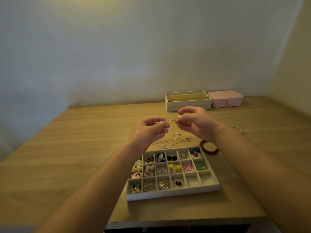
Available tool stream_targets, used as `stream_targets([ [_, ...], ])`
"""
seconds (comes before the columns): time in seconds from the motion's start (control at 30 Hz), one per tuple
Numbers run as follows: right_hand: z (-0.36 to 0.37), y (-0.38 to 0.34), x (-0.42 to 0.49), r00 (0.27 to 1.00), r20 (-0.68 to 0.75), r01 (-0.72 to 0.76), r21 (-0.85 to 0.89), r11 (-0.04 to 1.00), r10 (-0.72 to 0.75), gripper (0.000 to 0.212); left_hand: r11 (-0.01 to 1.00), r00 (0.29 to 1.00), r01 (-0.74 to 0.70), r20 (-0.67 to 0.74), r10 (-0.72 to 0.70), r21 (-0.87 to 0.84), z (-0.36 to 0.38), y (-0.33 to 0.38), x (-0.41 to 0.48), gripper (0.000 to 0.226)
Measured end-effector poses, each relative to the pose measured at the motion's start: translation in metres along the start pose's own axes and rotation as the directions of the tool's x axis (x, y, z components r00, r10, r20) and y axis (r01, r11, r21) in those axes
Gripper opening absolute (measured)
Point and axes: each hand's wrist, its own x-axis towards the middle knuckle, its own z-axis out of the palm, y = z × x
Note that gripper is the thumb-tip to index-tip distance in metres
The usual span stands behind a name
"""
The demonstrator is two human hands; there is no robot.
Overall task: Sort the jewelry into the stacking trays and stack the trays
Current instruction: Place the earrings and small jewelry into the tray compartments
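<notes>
Both hands are raised above the table, holding a thin beaded chain [171, 120] stretched between them. My left hand [149, 130] pinches its left end and my right hand [195, 122] pinches its right end. Below them a white compartment tray [171, 193] holds many pairs of earrings; its two bottom-right cells look bare. Loose pieces lie beyond the tray: a fine necklace [170, 142], a pale earring [176, 135] and a dark red bead bracelet [209, 147]. A second white tray [188, 105] with long slots stands at the back.
A pink closed jewelry box [226, 99] sits beside the slotted tray against the wall. A pale beaded bracelet [238, 128] lies to the right of my right forearm. The wooden table's front edge [168, 221] runs just under the compartment tray.
</notes>
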Motion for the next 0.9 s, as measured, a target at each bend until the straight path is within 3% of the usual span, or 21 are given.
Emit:
stream_targets([
  [0.3,0.0,0.003,-0.031,0.989,0.121,-0.051,-0.233,0.971,0.081,0.027,0.951,0.992,-0.098,-0.046,0.116,0.295,0.012,0.012,-0.022,0.014],
  [0.5,0.0,0.005,-0.044,0.986,0.105,-0.083,-0.38,0.921,0.133,0.02,0.891,0.984,-0.132,-0.047,0.169,0.435,0.022,0.006,-0.027,0.006],
  [0.77,-0.018,0.008,-0.069,0.962,0.187,-0.076,-0.509,0.857,0.196,0.017,0.813,0.99,-0.108,-0.015,0.142,0.572,0.033,-0.005,-0.035,0.009],
  [0.9,-0.026,0.008,-0.078,0.968,0.194,0.0,-0.64,0.768,0.161,0.016,0.778,0.989,-0.119,0.009,0.145,0.617,0.03,-0.012,-0.041,0.009],
])
